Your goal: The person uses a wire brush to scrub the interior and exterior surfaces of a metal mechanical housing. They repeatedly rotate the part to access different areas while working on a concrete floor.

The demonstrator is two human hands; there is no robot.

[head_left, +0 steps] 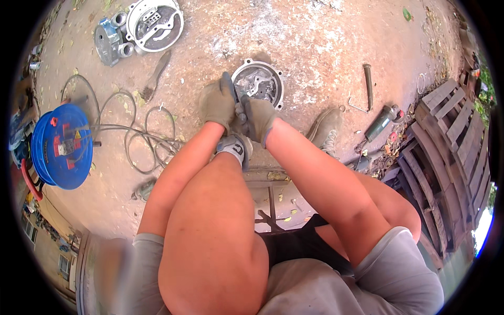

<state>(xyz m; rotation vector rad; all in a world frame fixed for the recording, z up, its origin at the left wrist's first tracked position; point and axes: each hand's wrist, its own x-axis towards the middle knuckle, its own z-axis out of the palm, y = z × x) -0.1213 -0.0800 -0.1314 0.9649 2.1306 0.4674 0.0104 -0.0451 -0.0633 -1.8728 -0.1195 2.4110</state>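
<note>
A round grey metal housing (279, 79) with small lugs on its rim lies on the ground in front of me, its hollow inside facing up. Both my hands wear grey-brown work gloves and meet at the housing's near left edge. My left hand (216, 103) is bent beside the rim, one finger straight along it. Close against it is my right hand (258, 116), with curled fingers. The gloves hide whatever sits between them. My shoe (233, 148) is just below the hands, and the other shoe (324, 130) stands to the right.
A larger ring-shaped housing (129, 32) and metal parts (107, 42) lie at far left. A brush-like tool (156, 77) is nearer. Cable (137, 134) loops from a blue reel (62, 146). A bar (368, 86), hex key (358, 106), green power tool (381, 123) and wooden pallets (446, 152) are at right.
</note>
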